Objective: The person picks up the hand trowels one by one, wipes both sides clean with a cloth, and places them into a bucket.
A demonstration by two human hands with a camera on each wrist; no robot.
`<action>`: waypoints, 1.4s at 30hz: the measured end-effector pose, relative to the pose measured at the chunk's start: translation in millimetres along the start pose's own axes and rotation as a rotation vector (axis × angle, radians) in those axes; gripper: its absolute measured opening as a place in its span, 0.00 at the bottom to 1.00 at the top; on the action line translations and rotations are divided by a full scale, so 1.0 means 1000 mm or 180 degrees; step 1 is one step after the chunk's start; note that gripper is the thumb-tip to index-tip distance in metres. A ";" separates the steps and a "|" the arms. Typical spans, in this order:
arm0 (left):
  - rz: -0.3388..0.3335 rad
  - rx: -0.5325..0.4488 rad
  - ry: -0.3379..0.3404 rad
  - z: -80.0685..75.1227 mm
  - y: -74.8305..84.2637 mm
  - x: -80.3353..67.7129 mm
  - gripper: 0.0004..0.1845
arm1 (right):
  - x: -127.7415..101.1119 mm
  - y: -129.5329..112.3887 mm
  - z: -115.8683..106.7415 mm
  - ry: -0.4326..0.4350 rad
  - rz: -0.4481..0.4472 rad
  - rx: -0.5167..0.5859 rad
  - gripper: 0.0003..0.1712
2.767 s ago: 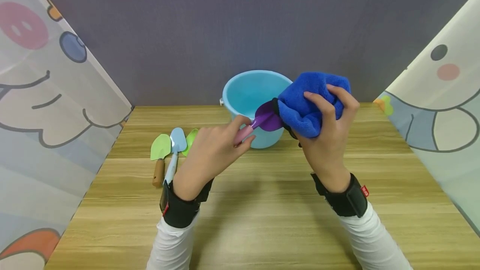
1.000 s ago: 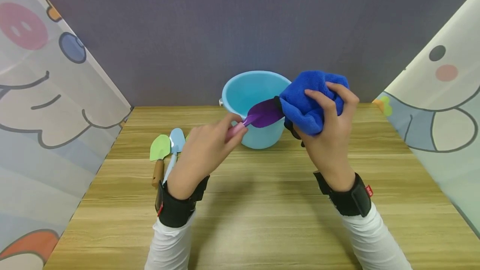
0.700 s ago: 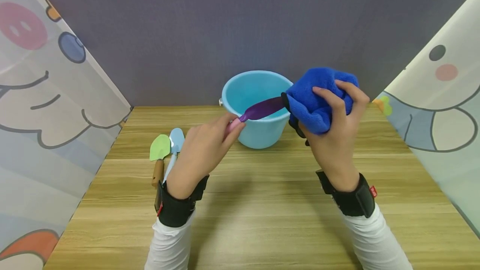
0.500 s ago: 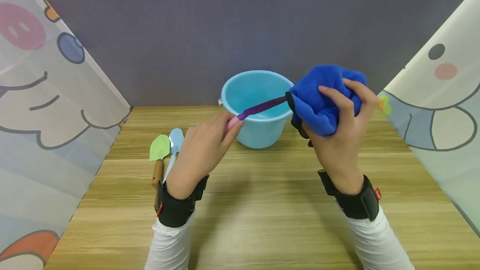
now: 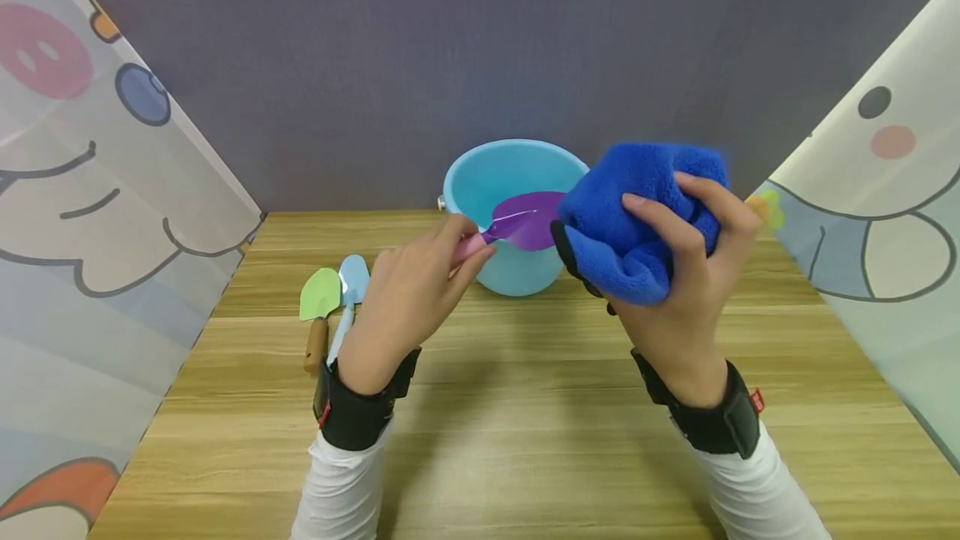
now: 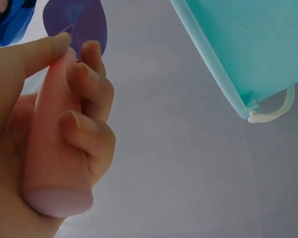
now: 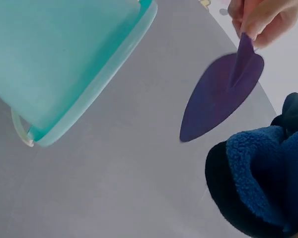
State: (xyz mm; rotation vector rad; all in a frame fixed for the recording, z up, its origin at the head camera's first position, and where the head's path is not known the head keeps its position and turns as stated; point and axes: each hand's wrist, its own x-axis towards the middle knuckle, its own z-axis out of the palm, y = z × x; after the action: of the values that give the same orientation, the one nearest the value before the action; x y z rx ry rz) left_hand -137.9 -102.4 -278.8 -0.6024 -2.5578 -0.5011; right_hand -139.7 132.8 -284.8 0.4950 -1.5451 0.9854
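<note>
Tabletop [image 5: 525,407] room first: we see bare wood grain across the whole near half, walled by cartoon-print curtains left [image 5: 82,215] and right [image 5: 885,215] and a grey backdrop behind. Left hand [image 5: 408,294] has fingers curled round the smooth pink handle of the purple trowel [image 5: 528,222] — flat leaf-shaped blade, glossy, held above the table in front of the bucket rim. Right hand [image 5: 675,265] grips a bunched blue fleece cloth [image 5: 637,219], fuzzy with a dark edge trim; the right wrist view shows cloth and blade tip just apart. Light-blue plastic bucket [image 5: 498,182] sits at the back edge, white handle lug on its left side. Left of the left hand lie a green trowel with wooden handle [image 5: 318,307] and a pale-blue one [image 5: 352,286] — side by side.
</note>
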 end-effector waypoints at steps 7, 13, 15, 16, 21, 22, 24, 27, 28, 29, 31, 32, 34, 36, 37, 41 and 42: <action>0.0156 0.0063 0.0108 0.000 0.000 0.000 0.13 | -0.015 -0.005 0.005 -0.0429 -0.0276 0.0194 0.23; 0.0286 0.0076 0.0207 0.001 -0.001 0.000 0.09 | -0.027 -0.008 0.007 -0.0944 -0.0392 0.0307 0.25; 0.0346 0.0077 0.0276 0.000 0.000 -0.001 0.08 | -0.029 -0.008 0.006 -0.1127 -0.0395 0.0283 0.25; 0.0386 0.0081 0.0323 0.000 0.000 -0.001 0.07 | -0.029 -0.007 0.005 -0.1218 -0.0393 0.0248 0.25; 0.0628 0.0159 0.0665 0.000 0.001 -0.003 0.09 | -0.029 -0.005 0.004 -0.1626 -0.0348 0.0026 0.28; 0.0674 0.0186 0.0726 -0.001 0.001 -0.003 0.08 | -0.029 -0.005 0.004 -0.1686 -0.0336 -0.0017 0.28; 0.0741 0.0234 0.0829 -0.001 0.001 -0.003 0.07 | -0.028 -0.004 0.005 -0.1761 -0.0317 -0.0075 0.29; 0.0792 0.0279 0.0894 -0.001 0.002 -0.002 0.05 | -0.028 -0.003 0.006 -0.1820 -0.0309 -0.0139 0.31; 0.0809 0.0284 0.0899 -0.001 0.003 -0.002 0.04 | -0.028 -0.003 0.006 -0.1838 -0.0312 -0.0161 0.31; 0.0824 0.0292 0.0902 0.000 0.003 -0.002 0.05 | -0.028 -0.003 0.006 -0.1850 -0.0318 -0.0179 0.31; 0.0842 0.0303 0.0892 0.000 0.004 -0.002 0.05 | -0.027 -0.002 0.006 -0.1868 -0.0335 -0.0216 0.33; 0.0850 0.0304 0.0889 0.000 0.004 -0.002 0.05 | -0.027 -0.002 0.006 -0.1880 -0.0347 -0.0236 0.35; 0.0860 0.0309 0.0888 0.000 0.004 -0.003 0.06 | -0.027 -0.001 0.006 -0.1907 -0.0363 -0.0274 0.38; 0.0867 0.0329 0.0904 0.001 0.004 -0.003 0.06 | -0.027 -0.001 0.006 -0.1913 -0.0357 -0.0293 0.41; 0.0874 0.0344 0.0914 0.001 0.004 -0.003 0.06 | -0.027 -0.001 0.006 -0.1912 -0.0344 -0.0297 0.42; 0.0914 0.0407 0.0965 0.002 0.006 -0.002 0.06 | -0.027 0.000 0.007 -0.1861 -0.0264 -0.0282 0.40; 0.0924 0.0412 0.0970 0.002 0.006 -0.001 0.06 | -0.027 0.000 0.007 -0.1843 -0.0245 -0.0277 0.39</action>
State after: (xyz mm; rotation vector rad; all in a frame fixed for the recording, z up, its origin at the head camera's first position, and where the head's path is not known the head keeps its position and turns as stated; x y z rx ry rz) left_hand -134.3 -96.8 -279.5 -0.7702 -2.1513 -0.2977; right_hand -137.4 121.4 -310.5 0.8206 -2.0534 0.7429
